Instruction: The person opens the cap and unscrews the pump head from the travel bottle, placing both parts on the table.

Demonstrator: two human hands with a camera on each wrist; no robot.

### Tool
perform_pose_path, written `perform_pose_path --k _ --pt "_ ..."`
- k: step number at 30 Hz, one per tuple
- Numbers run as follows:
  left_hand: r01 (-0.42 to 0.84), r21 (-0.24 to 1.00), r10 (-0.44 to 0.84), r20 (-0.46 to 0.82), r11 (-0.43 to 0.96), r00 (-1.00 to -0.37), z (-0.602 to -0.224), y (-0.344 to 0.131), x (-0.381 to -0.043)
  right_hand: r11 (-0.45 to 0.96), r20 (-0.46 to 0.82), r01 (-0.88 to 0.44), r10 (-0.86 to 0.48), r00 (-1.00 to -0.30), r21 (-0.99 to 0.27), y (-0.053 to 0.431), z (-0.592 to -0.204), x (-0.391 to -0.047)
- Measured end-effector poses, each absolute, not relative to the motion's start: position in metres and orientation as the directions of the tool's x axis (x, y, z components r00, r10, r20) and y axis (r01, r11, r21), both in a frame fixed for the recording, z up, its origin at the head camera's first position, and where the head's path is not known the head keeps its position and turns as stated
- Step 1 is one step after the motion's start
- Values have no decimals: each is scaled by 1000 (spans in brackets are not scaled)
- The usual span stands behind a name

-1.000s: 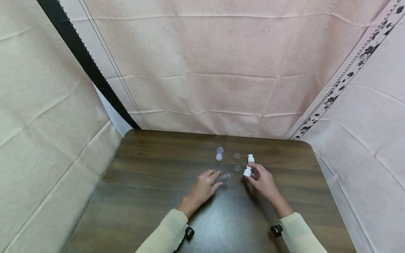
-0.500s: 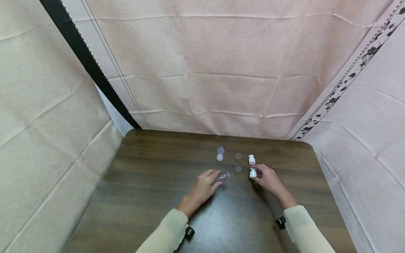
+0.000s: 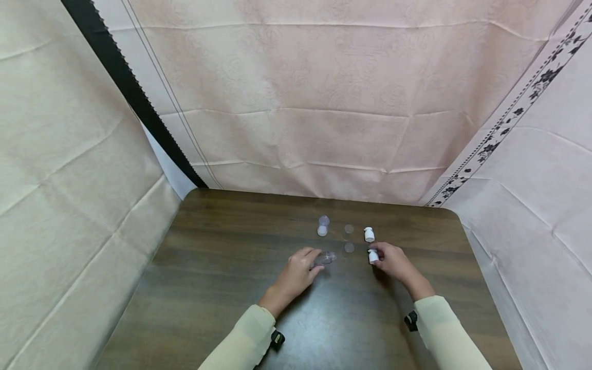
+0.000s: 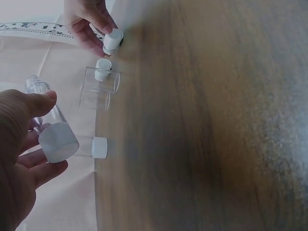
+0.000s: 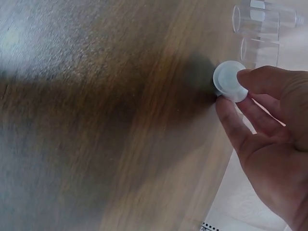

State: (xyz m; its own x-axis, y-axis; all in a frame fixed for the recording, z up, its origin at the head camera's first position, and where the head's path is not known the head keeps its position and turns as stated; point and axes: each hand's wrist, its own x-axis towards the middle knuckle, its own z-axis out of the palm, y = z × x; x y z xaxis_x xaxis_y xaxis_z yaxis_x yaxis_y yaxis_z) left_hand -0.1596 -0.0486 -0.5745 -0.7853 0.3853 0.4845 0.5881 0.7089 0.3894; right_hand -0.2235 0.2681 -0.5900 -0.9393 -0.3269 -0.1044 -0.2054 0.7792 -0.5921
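My left hand (image 3: 298,272) grips a small clear bottle (image 3: 328,257) with a white base, tilted above the table. In the left wrist view the fingers curl round this bottle's white base (image 4: 58,142). On the right, my right hand (image 3: 393,262) pinches a white pump top (image 3: 373,256) at the tabletop; whether it rests on the wood cannot be told. The right wrist view shows the round underside of that pump top (image 5: 228,81) between thumb and fingers. Just behind it stands a second white pump top (image 3: 369,235).
Two clear cylindrical covers (image 4: 102,79) stand between the hands, one behind the other. Another clear bottle with a white base (image 3: 322,230) stands farther back on the left. The brown wooden table (image 3: 222,226) ends at hanging pale cloths (image 3: 296,139).
My right hand has moved to the right with the pump top, away from the bottle, and the pump top now looks more upright. My left hand has barely moved.
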Motion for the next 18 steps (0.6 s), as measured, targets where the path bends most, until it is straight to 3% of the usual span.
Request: perform_pose_path --k 9,18 --pt "509 490 326 413 708 -850 -576 -46 -166 769 -149 -191 -348 -925 -610 268 -588 -223" --pt "473 584 261 413 660 -873 -580 -42 -182 769 -157 -177 -339 -928 -614 269 -586 -220"
